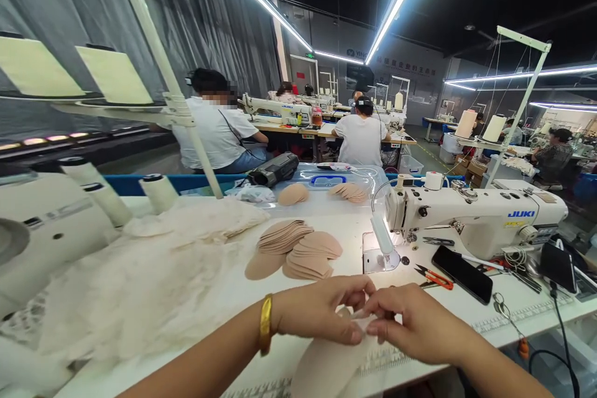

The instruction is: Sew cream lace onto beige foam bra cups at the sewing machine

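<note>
My left hand (321, 308), with a gold bangle at the wrist, and my right hand (415, 323) meet over the near edge of the white sewing table (233, 298). Both pinch a tan fabric piece (326, 364) together with a small pale bit between the fingertips. Just beyond the hands lie stacks of tan oval fabric pieces (298, 252). The white JUKI sewing machine (476, 214) stands to the right of them, its needle area lit.
A heap of cream lace fabric (140, 280) covers the table's left. Orange-handled snips (436, 277) and a black phone (461, 273) lie under the machine arm. A clear plastic bin (326, 189) stands behind. Other people sit sewing at tables further back.
</note>
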The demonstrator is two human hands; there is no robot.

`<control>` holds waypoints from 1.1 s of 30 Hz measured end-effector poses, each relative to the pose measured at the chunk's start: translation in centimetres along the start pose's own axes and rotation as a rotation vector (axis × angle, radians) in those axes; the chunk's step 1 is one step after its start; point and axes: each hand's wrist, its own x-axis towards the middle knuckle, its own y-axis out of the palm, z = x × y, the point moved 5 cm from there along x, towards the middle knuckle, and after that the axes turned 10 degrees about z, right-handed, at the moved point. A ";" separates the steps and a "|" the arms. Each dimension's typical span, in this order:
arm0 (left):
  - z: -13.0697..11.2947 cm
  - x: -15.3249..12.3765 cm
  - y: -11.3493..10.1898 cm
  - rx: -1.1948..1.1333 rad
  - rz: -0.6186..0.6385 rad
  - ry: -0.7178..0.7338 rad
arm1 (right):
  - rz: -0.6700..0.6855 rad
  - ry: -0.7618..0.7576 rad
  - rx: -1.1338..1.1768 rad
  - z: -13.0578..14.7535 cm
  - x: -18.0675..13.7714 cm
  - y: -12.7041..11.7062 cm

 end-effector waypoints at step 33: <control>5.7 2.5 -1.1 1.121 -0.555 0.190 | -0.048 -0.187 -0.772 -9.7 2.8 -2.0</control>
